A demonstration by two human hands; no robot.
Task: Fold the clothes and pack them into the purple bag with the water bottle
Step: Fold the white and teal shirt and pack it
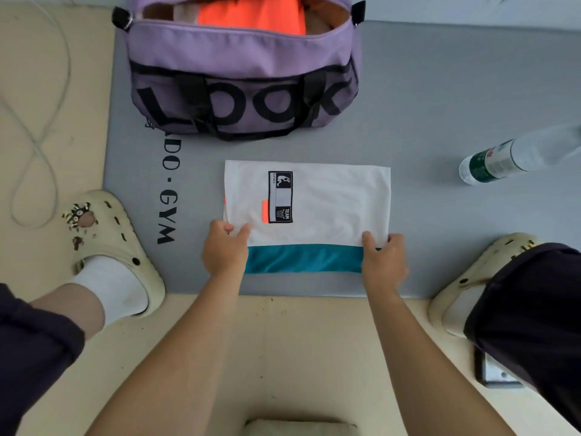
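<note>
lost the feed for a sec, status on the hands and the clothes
Left hand and right hand each pinch a near corner of the white garment. Purple bag open, orange clothing inside. Water bottle on mat, unpacked. Nothing in the way.

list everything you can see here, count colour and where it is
purple bag: one, purple with black lettering and straps, far end of the mat, top open
orange item: one, bright orange, inside the open bag
garment: one, white with a teal band and a black patch, part folded, middle of the mat
water bottle: one, clear with green label, lying on its side at the right of the mat
mat: one, grey with black lettering, on a beige floor
cord: one, white, looped on the floor at left
phone: one, dark, on the floor at lower right
clogs: two, cream, one at each side of the mat
left hand: fingers pinch the garment's near left corner
right hand: fingers pinch its near right corner
</note>
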